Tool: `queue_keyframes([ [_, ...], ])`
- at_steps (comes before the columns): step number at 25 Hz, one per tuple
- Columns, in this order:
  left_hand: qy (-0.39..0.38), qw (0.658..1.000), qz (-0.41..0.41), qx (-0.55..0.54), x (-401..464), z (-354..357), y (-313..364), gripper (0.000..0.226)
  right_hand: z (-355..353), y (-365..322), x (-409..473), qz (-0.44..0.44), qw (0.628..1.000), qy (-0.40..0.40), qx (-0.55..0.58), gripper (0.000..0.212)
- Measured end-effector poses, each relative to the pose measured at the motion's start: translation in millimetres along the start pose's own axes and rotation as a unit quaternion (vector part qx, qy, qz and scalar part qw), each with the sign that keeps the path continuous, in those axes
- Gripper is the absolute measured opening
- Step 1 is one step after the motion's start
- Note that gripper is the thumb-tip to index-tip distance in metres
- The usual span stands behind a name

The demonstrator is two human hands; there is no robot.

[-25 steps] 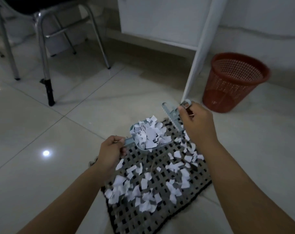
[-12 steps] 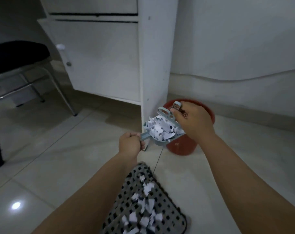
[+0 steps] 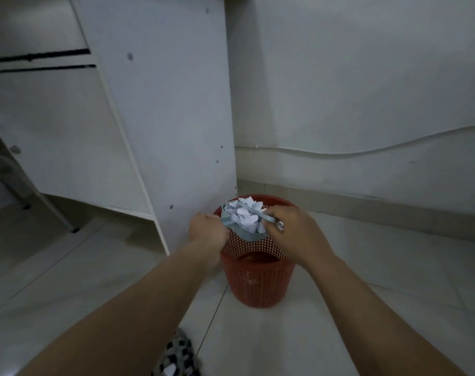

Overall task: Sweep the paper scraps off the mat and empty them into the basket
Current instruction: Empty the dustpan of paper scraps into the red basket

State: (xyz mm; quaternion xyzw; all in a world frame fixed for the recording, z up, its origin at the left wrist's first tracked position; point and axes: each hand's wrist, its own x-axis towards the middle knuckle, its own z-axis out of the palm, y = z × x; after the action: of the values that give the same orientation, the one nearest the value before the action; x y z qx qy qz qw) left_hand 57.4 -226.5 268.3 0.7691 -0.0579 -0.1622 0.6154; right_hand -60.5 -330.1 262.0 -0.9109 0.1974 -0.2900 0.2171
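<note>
The red basket (image 3: pixel 256 278) stands on the tiled floor just beside the white cabinet (image 3: pixel 171 109); over its mouth hangs a small grey dustpan (image 3: pixel 247 234) heaped with white paper scraps (image 3: pixel 246 214); the left hand (image 3: pixel 208 230) is fisted round the pan's handle on the cabinet side; the right hand (image 3: pixel 293 234) pinches a grey brush (image 3: pixel 260 215) laid across the heap; a corner of the chequered mat (image 3: pixel 176 356), with a scrap on it, lies well short of the basket, nearer me.
</note>
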Motion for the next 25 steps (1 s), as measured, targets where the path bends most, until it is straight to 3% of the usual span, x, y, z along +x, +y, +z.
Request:
queue_keyframes([
  [5, -0.011, 0.994, 0.056, 0.088, 15, 22, -10, 0.018, 30, 29, -18, 0.054, 0.998, -0.002, 0.029, 0.018],
  [8, -0.022, 0.983, 0.103, 0.152, 19, 28, -19, 0.011, 43, 38, -25, 0.094, 0.995, 0.032, -0.030, 0.018],
  [11, -0.034, 0.949, 0.197, 0.242, 16, 27, -23, 0.011, 48, 41, -28, 0.108, 0.989, 0.040, -0.090, 0.021],
  [15, -0.041, 0.900, 0.296, 0.317, 11, 24, -29, 0.012, 50, 41, -35, 0.141, 0.985, 0.056, -0.084, 0.023],
  [22, -0.009, 0.899, 0.313, 0.305, 13, 19, -35, 0.013, 60, 36, -53, 0.150, 0.980, 0.111, -0.072, 0.024],
  [25, 0.010, 0.907, 0.336, 0.252, 9, 10, -38, 0.011, 59, 29, -58, 0.164, 0.975, 0.144, -0.050, 0.026],
])
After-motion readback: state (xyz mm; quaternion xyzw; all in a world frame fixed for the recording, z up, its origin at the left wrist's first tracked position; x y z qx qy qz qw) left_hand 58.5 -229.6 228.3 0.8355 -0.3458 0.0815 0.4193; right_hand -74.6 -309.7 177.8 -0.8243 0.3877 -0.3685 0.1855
